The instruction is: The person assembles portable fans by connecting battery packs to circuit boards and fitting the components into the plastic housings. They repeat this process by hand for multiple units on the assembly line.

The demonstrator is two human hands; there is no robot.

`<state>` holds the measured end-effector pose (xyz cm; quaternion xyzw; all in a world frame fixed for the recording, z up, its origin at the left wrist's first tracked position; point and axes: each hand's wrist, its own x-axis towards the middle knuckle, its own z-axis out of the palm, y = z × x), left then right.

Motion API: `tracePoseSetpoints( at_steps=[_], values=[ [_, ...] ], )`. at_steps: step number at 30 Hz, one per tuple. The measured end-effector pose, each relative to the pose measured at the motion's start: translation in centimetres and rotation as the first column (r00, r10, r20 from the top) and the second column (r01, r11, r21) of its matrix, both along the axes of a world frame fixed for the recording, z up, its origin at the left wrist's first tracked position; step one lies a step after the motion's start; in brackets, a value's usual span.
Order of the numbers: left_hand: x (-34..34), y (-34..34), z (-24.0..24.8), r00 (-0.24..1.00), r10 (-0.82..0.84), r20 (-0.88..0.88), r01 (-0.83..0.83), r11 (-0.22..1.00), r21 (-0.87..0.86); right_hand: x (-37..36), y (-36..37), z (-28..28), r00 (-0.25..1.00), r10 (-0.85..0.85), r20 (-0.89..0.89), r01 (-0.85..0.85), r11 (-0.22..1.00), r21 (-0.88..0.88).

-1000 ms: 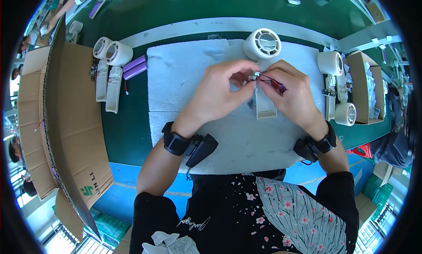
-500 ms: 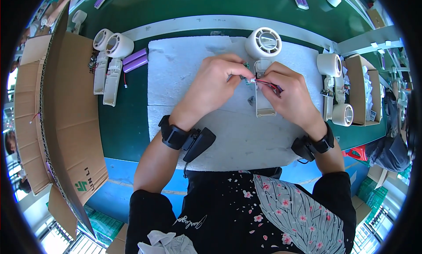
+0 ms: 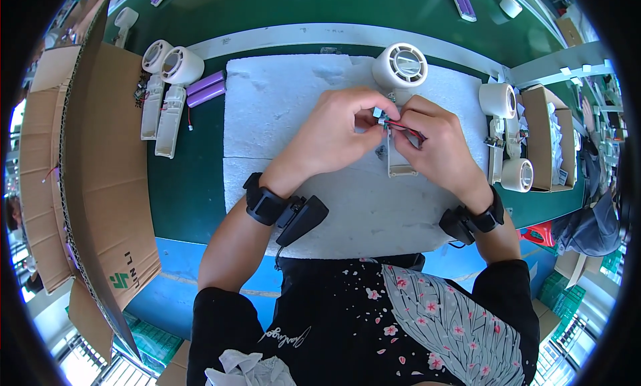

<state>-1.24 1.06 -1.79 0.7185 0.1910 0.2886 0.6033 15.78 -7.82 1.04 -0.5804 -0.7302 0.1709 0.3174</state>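
Observation:
My left hand [image 3: 337, 129] pinches a small circuit board [image 3: 378, 112] between thumb and forefinger. My right hand [image 3: 437, 133] is closed on red and black wires [image 3: 408, 127], whose small white plug [image 3: 382, 121] meets the board's edge; whether it is seated I cannot tell. Beneath both hands lies a white handheld fan, its round head [image 3: 400, 65] at the far end and its hollow handle shell [image 3: 402, 165] pointing toward me. My fingers cover the upper part of the shell. A white foam sheet [image 3: 300, 206] supports the fan.
Two more white fans [image 3: 171, 115] and purple battery cells [image 3: 206, 92] lie left, beside a tall cardboard box [image 3: 117, 159]. At right are further fan parts [image 3: 497, 100] and a smaller carton [image 3: 564, 142] of white pieces. A pale rail [image 3: 287, 36] crosses the green table behind.
My left hand has moved slightly right and turned, bringing the circuit board against the wire plug. The right hand stays nearly in place, still gripping the wires.

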Motion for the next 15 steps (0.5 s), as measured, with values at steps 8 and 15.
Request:
tracePoseSetpoints(
  at_steps=[8,15],
  values=[
    [-0.20,0.36,0.61,0.998,-0.047,-0.046,0.043,0.994,-0.097,0.24,-0.12,-0.18,1.000,-0.026,0.008,0.026,1.000,0.000],
    [0.00,0.22,0.77,0.997,-0.007,-0.076,-0.009,0.978,-0.210,0.41,-0.50,-0.16,0.991,-0.047,-0.125,0.048,0.999,0.009]
  ],
)
